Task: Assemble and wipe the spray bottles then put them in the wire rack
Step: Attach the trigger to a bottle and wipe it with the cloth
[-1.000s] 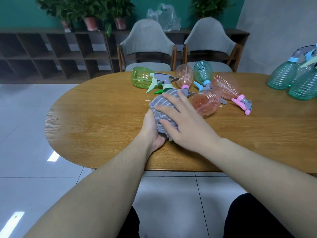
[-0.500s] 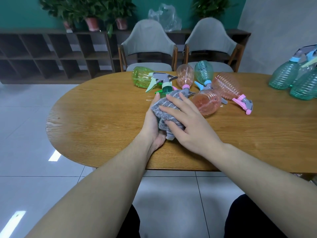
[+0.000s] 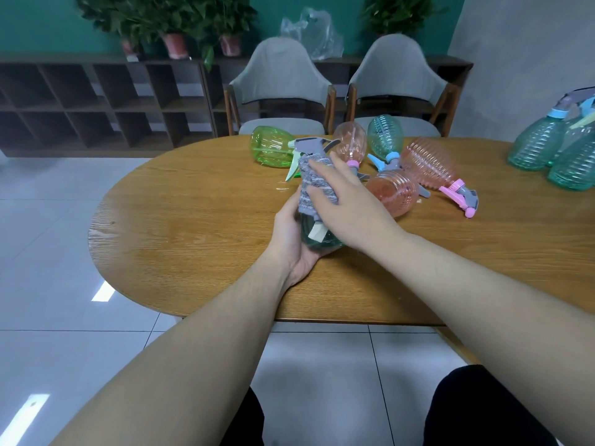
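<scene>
Item: teal spray bottle [image 3: 322, 236], lying near the middle of the wooden surface [image 3: 193, 226], cradled from below and from its left side by the left hand [image 3: 289, 233], whose fingers curl round the bottle's body. Grey striped cloth [image 3: 314, 185] draped over the upper part of that bottle, pressed down by the right hand [image 3: 351, 207] with fingers spread flat across the cloth; a pale label shows through the bottle wall below the cloth. Beyond the held bottle: green spray bottle [image 3: 272, 151] on its side, with a grey trigger head. To the far right of the held bottle: two pink bottles [image 3: 349, 144] [image 3: 392, 193], a teal bottle [image 3: 384, 136] with a blue nozzle, and a ribbed pink spray bottle [image 3: 431, 167] with a pink and grey trigger, all lying close together. Well to the right of the held bottle, at the frame edge: a group of upright teal spray bottles [image 3: 537, 144]; whether they stand in a rack cannot be told. Behind the surface: two grey chairs [image 3: 280, 72], a dark open shelf unit [image 3: 96, 101], potted plants [image 3: 174, 24]
</scene>
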Motion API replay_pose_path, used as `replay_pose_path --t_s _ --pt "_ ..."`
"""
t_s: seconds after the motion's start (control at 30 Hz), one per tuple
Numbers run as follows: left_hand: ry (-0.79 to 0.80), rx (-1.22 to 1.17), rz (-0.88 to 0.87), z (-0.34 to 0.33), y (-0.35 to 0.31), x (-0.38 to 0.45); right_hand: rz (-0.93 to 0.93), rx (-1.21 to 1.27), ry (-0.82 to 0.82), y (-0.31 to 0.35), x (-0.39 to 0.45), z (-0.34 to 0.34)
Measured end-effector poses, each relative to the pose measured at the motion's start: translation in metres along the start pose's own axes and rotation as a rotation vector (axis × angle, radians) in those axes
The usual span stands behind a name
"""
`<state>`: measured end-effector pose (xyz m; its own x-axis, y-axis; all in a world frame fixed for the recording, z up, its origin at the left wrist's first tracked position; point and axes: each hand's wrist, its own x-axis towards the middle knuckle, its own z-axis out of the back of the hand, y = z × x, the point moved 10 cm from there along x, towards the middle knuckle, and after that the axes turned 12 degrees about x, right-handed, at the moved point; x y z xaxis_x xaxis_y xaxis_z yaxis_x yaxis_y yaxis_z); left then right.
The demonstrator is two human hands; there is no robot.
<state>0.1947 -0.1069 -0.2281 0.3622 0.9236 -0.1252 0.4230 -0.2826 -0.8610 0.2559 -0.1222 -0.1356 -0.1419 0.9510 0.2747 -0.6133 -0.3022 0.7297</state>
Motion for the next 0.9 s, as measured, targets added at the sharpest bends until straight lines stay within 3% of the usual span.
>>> replay_pose_path --t_s 0.17,0.4,0.6,0.9 --pt "-0.041 -0.057 -0.002 0.004 0.004 0.004 0.215 -0.195 0.037 0.008 -0.02 -0.009" --pt "-0.054 -0.063 0.038 0.007 0.006 0.006 0.472 -0.278 0.148 0.01 -0.047 -0.015" --pt "0.003 -0.039 -0.014 0.001 -0.002 -0.001 0.613 -0.275 0.123 0.006 -0.066 -0.012" --pt "-0.029 -0.015 -0.05 0.0 -0.006 -0.003 0.245 0.085 -0.012 -0.008 -0.035 -0.001"
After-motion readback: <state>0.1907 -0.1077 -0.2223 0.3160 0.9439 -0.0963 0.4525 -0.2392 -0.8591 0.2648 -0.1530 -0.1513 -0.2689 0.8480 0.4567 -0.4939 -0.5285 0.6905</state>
